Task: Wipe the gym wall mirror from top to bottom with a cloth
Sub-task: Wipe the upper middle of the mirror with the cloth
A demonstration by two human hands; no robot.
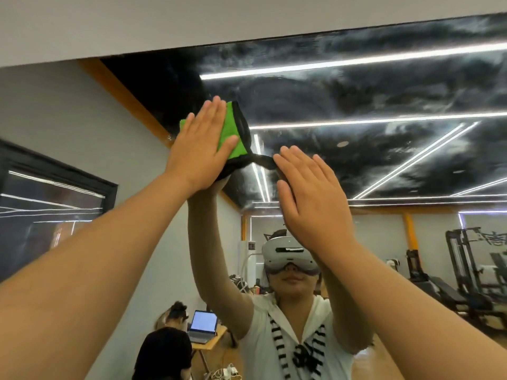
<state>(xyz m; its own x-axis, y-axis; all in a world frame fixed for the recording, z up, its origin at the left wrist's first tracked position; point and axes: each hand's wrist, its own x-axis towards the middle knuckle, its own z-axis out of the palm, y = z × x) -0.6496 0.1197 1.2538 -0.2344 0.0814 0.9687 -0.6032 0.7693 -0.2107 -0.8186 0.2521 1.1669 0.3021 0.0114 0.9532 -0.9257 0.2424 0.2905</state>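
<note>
2 bare forearms rise from the bottom corners, cut off by the frame below the elbows. The left hand lies flat with straight fingers, pressing a green cloth against the mirror, high up near the top edge and left of centre. The hand hides most of the cloth; only a green strip, the black hem and a small corner beyond the little finger show. A twisted black tail of the hem reaches the fingertips of the right hand. That hand is also spread flat with fingers released, just beside and below the cloth. Whether it touches the tail or the glass cannot be told, as it covers its own reflection. Both palms face away. Cloudy grey swirls cross the dark upper glass between bright light strips; whether they sit on the glass or the reflected ceiling is unclear. A pale wall runs above the mirror. Reflected lower down are the person's headset between the raised arms, a laptop on a small table, a seated person partly cut off, and a gym machine at right.
</note>
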